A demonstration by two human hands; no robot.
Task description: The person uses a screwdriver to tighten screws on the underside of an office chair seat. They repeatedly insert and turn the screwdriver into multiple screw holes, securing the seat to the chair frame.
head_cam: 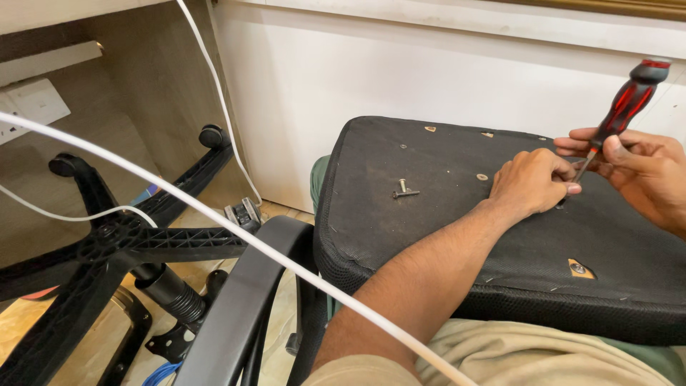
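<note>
1. A black five-star chair base (121, 239) lay on the floor, left of the seat.
2. Two loose bolts (404, 191) rested on the upturned seat cushion (429, 236), toward its far edge.
3. The left hand (532, 184) curled narrowly, fingertips pinching at the screwdriver's tip.
4. The right hand (647, 175) gripped a red-and-black screwdriver (622, 111) near the seat's right edge.

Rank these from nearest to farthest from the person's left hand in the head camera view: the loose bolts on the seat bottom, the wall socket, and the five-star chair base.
Measured from the left hand:
1. Loose bolts, lying on the black seat bottom, just left of the hand.
2. Five-star chair base, on the floor, lower left.
3. Wall socket, on the wall at the far upper left.
</note>
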